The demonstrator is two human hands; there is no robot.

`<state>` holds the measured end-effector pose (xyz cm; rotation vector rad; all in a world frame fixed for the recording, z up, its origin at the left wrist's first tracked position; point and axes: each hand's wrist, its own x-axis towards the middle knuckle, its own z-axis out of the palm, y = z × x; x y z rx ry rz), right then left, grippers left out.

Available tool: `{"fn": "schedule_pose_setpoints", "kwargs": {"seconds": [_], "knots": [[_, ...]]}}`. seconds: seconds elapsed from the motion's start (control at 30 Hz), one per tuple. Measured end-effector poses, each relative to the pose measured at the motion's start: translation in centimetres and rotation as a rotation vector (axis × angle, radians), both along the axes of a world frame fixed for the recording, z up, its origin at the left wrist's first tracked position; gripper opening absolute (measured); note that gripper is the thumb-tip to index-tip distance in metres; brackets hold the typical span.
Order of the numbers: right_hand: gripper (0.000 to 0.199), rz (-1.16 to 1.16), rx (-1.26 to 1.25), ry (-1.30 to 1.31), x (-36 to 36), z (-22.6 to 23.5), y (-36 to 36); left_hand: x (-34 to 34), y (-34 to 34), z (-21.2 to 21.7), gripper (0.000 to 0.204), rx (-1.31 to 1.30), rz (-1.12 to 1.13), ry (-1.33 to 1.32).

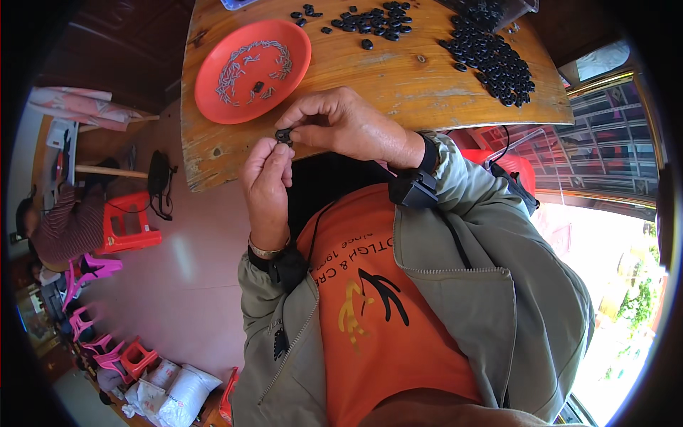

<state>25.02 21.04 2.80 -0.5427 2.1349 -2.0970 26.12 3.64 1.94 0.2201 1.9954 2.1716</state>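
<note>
Near the table's front edge, both my hands meet at one small black plastic piece (283,135). My left hand (267,181) pinches it from below between thumb and fingertips. My right hand (352,129) has its thumb and forefinger closed on the upper side of the same piece. Fingers cover part of it, and its exact kind is too small to make out. Just beyond the hands lies a round red plate (250,71). Several thin silvery metal pins (231,74) are spread around it, with one small black block (258,86) among them.
A large pile of black oval pieces (498,67) covers the wooden table's (341,67) right side, beside a clear plastic bag (491,11). More black pieces (388,25) lie at the far middle. A red stool (128,224) and another person (71,224) are off to the left.
</note>
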Motion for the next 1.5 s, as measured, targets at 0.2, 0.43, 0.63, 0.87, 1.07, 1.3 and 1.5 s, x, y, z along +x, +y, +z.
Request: {"fn": "schedule_pose_setpoints", "kwargs": {"seconds": [0.2, 0.43, 0.63, 0.87, 1.07, 1.3, 1.5], "knots": [[0.018, -0.049, 0.078, 0.066, 0.0, 0.2, -0.3, 0.1, 0.4, -0.1, 0.019, 0.049, 0.084, 0.02], [0.019, -0.054, 0.032, 0.047, 0.0, -0.2, -0.5, 0.1, 0.6, -0.3, 0.019, 0.069, 0.101, 0.034], [0.023, 0.0, 0.067, 0.046, 0.0, 0.0, -0.5, 0.2, 0.7, -0.1, 0.021, 0.081, 0.104, 0.025], [0.024, 0.02, -0.101, -0.047, 0.1, -0.3, -0.7, 0.2, 0.7, -0.1, 0.022, 0.112, 0.116, 0.033], [0.022, 0.003, -0.088, -0.011, 0.1, -0.2, -0.6, 0.2, 0.7, 0.0, 0.021, 0.09, 0.128, 0.05], [0.017, -0.035, -0.147, 0.01, 0.1, -0.1, -0.9, 0.2, 0.6, -0.1, 0.02, 0.064, 0.137, 0.079], [0.017, -0.083, -0.194, 0.024, 0.2, -0.4, -1.4, 0.2, 1.0, -0.2, 0.019, 0.09, 0.169, 0.091]]}}
